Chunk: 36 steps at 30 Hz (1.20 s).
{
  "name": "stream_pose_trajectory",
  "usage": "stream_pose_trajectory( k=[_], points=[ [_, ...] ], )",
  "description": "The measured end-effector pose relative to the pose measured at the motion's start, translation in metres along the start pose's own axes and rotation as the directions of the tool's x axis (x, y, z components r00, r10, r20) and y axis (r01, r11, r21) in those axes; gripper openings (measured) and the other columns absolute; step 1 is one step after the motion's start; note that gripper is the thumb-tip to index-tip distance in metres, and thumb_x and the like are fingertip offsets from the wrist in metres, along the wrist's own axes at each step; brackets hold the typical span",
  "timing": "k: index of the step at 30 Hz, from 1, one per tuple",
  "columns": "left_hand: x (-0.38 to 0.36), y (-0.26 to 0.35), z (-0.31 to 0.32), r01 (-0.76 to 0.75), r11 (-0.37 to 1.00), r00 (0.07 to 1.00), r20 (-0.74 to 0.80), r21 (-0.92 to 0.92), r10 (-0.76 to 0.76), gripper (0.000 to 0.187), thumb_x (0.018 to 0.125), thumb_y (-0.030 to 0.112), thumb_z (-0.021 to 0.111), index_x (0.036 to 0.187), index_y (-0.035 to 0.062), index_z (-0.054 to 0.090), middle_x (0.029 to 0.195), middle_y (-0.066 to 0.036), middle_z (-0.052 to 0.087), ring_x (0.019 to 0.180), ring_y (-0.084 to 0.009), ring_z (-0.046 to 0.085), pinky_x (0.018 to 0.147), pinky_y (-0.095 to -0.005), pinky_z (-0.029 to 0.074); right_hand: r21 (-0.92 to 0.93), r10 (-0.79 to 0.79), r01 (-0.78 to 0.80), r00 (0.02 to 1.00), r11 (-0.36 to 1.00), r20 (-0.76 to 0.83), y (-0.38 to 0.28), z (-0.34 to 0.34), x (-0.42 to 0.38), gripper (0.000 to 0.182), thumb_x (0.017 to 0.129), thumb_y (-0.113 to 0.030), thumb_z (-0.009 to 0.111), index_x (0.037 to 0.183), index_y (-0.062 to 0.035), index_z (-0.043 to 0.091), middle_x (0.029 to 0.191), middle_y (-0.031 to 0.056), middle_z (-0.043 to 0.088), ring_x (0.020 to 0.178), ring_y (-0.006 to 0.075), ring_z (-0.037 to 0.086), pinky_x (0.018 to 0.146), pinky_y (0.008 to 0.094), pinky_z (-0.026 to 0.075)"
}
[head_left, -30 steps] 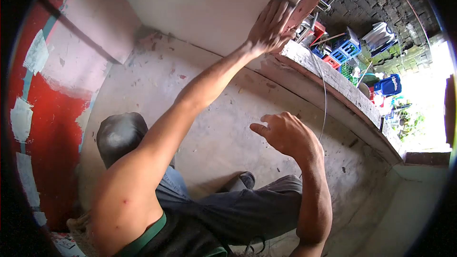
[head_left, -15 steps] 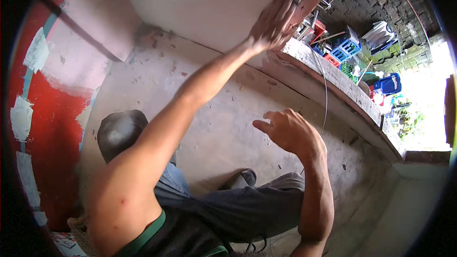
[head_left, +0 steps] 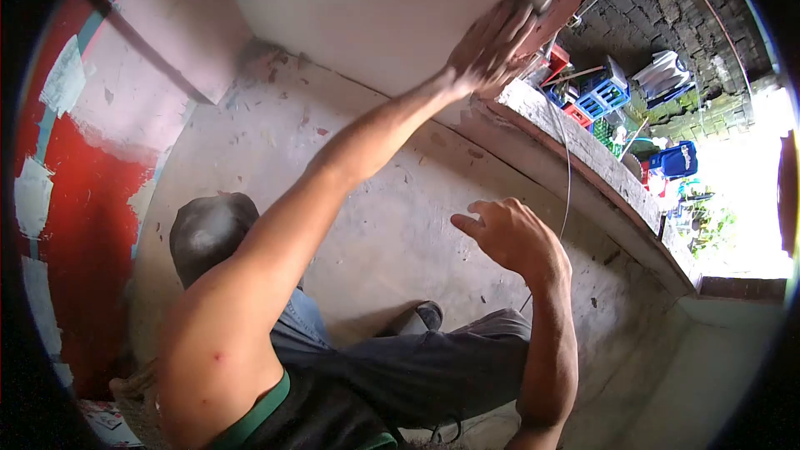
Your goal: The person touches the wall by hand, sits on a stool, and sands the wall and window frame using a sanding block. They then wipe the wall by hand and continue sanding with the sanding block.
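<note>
My left hand (head_left: 493,43) lies flat against the pale wall (head_left: 367,8), close to its rough reddish-brown edge (head_left: 552,23). Its fingers are stretched out and close together, pointing up and to the right. A dark patch shows at the fingertips; whether it is a shadow or a thin thing under the hand I cannot make out. My right hand (head_left: 518,237) hangs in the air above my bent leg (head_left: 450,362), over the worn grey surface (head_left: 392,225). Its fingers are loosely bent and apart, with nothing in them.
A rough ledge (head_left: 583,154) runs down the right side, with a thin wire (head_left: 569,175) hanging across it. Beyond stand blue crates (head_left: 604,96), a blue container (head_left: 677,160) and a brick wall (head_left: 667,0). Red and pink painted wall (head_left: 83,242) is at left.
My left hand has shifted slightly up and right along the wall, still flat. My right hand is nearly unmoved, a little lower and to the right. The view has tilted slightly.
</note>
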<state>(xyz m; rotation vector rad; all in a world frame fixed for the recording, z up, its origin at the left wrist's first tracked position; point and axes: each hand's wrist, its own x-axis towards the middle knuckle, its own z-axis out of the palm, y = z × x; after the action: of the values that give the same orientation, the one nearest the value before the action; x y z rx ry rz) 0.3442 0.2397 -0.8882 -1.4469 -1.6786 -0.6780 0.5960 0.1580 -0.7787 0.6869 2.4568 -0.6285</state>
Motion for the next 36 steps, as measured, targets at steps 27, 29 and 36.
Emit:
stream_pose_trajectory(
  k=[27, 29, 36],
  points=[
    [0.045, -0.009, -0.018, -0.015, 0.995, 0.995, -0.098, -0.101, 0.005, 0.092, 0.091, 0.064, 0.048, 0.151, -0.0023, 0.026, 0.157, -0.027, 0.023, 0.144, -0.0439, 0.024, 0.12, -0.0515, 0.022, 0.014, 0.013, -0.014, 0.999, 1.0, 0.046, -0.001, 0.0, 0.003, 0.05, 0.095, -0.048, 0.056, 0.116, -0.0039, 0.07, 0.102, 0.0202, 0.071, 0.098, 0.0343, 0.068, 0.089, 0.0417, 0.051],
    [0.04, -0.008, -0.014, 0.017, 0.995, 0.999, -0.044, -0.096, -0.021, 0.092, 0.09, 0.063, 0.05, 0.151, -0.0028, 0.026, 0.157, -0.027, 0.023, 0.145, -0.0439, 0.024, 0.12, -0.0516, 0.022, 0.016, 0.035, -0.036, 0.998, 0.999, 0.051, -0.004, -0.003, 0.004, 0.049, 0.096, -0.047, 0.056, 0.115, -0.0038, 0.07, 0.102, 0.0203, 0.071, 0.098, 0.0345, 0.068, 0.089, 0.0415, 0.051],
    [-0.081, 0.005, 0.041, 0.025, 0.996, 0.996, 0.091, -0.089, -0.017, 0.085, 0.096, 0.064, 0.032, 0.151, -0.0004, 0.028, 0.158, -0.02, 0.024, 0.147, -0.038, 0.023, 0.121, -0.0481, 0.022, -0.015, 0.013, -0.012, 0.999, 1.0, 0.052, -0.002, 0.001, 0.002, 0.05, 0.095, -0.048, 0.057, 0.113, -0.0028, 0.07, 0.101, 0.0207, 0.071, 0.096, 0.0345, 0.068, 0.088, 0.0422, 0.051]
  ],
)
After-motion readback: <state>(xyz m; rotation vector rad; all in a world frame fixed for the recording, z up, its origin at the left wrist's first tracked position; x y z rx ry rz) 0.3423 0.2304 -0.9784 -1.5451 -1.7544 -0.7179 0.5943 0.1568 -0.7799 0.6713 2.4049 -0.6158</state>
